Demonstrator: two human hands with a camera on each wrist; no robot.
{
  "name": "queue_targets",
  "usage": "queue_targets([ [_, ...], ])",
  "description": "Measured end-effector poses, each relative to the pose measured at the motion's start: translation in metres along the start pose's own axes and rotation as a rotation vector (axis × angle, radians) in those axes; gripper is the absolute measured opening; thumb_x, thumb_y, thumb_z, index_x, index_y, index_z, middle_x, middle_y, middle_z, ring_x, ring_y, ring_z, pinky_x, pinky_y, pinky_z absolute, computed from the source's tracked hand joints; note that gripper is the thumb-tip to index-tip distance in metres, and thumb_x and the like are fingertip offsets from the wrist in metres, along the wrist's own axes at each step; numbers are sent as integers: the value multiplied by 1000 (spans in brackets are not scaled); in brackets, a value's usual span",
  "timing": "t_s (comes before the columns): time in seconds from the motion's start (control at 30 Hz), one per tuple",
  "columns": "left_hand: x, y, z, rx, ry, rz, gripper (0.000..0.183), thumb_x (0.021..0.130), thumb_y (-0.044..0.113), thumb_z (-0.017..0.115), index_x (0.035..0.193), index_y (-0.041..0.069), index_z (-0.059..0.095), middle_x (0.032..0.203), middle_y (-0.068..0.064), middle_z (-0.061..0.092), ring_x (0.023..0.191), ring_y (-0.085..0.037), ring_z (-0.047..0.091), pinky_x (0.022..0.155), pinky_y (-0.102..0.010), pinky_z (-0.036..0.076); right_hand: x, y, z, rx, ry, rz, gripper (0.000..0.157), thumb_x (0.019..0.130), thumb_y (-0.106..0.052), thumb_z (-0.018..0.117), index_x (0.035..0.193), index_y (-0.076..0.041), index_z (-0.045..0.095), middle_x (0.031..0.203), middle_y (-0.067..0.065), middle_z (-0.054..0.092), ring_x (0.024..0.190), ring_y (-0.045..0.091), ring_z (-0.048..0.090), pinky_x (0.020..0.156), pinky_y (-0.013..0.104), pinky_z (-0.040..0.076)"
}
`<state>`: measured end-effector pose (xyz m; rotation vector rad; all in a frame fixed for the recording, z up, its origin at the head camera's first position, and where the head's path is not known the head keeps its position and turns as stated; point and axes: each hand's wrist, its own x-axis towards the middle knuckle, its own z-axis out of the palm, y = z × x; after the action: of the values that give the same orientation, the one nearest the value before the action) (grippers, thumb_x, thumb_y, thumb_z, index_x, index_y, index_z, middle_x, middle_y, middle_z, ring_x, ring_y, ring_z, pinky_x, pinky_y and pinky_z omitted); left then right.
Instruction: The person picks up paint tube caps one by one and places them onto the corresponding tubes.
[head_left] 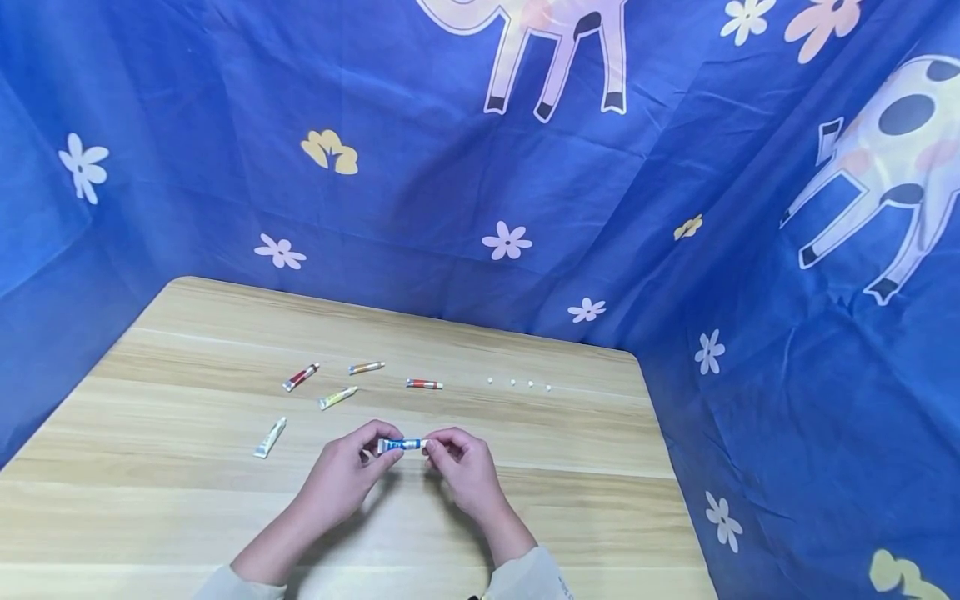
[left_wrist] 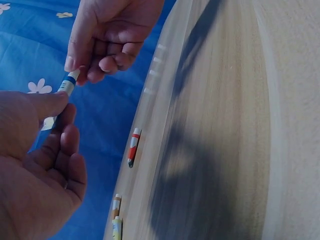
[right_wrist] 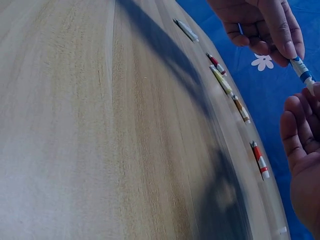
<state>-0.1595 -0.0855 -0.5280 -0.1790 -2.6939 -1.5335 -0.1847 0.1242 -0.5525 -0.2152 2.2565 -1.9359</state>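
Observation:
A small blue-and-white paint tube (head_left: 403, 445) is held level above the wooden table, between both hands. My left hand (head_left: 347, 471) pinches the flat end and body of it between thumb and fingers. At the other end, my right hand (head_left: 469, 477) pinches the white tip (right_wrist: 311, 88) with thumb and forefinger, the other fingers curled in loosely. The fingertips partly hide this tip. Beyond the hands lie a red tube (head_left: 424, 384), an ochre tube (head_left: 367, 367), a yellow tube (head_left: 338, 397) and a dark red tube (head_left: 301, 377).
A whitish tube (head_left: 271, 437) lies apart, left of my left hand. Several small white caps (head_left: 513, 382) sit in a row toward the table's back right. Blue patterned cloth (head_left: 420, 208) hangs behind and beside the wooden table (head_left: 570, 517).

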Motion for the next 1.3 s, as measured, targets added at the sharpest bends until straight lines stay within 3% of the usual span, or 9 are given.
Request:
queue_targets([
  [0.2,-1,4,-1,-23,-12,-3,16,97,19,82,110,24,74,84,7,63,66,-4,50,63,-22,45,1,3,4,-55,-4,12,29,109,-16,65,94,7,72,87,34,67,66,1,54,63,15,49],
  [0.43,-1,4,1,-42,-32,11,18,97,16,82,110,25,73,85,8,65,68,-3,54,64,-22,48,-3,0,6,-140,23,28,49,113,-26,58,77,5,69,79,34,68,69,8,58,74,19,49],
  [0.63,-2,3,1,-48,-29,15,18,97,18,82,111,25,74,85,8,65,69,-4,55,65,-21,48,-3,3,5,-104,1,51,55,117,-30,48,84,8,69,82,35,65,68,7,53,70,18,46],
  [0.8,-2,0,2,-39,-17,15,18,96,18,82,110,24,74,84,9,66,68,-4,54,64,-22,47,-2,3,1,-75,-79,24,48,119,-29,39,106,9,66,91,38,63,68,8,52,66,18,46],
  [0.93,-2,-1,3,-36,-16,-1,18,96,17,82,110,24,74,84,8,66,67,-5,52,63,-22,47,-3,2,-2,-14,-130,12,28,115,-22,51,127,2,60,103,37,64,77,9,58,72,19,52],
  [1.03,-3,-2,3,-35,-22,-16,18,96,17,82,110,24,73,84,8,65,66,-5,51,61,-23,46,-4,1,-4,25,-134,1,31,107,-12,65,134,2,56,110,33,64,85,6,62,76,17,54],
  [1.13,-2,-2,3,-36,-26,-31,17,96,18,81,110,24,73,84,7,63,65,-5,49,60,-23,45,-4,1,-4,29,-125,-15,37,101,-4,71,134,4,56,112,28,66,88,2,64,78,15,55],
  [1.3,-2,-1,2,-48,-22,-29,16,97,20,81,111,23,73,85,6,64,65,-5,49,59,-23,44,-4,2,-4,10,-91,-14,23,100,-1,72,121,5,64,105,23,70,88,10,67,80,20,61],
])
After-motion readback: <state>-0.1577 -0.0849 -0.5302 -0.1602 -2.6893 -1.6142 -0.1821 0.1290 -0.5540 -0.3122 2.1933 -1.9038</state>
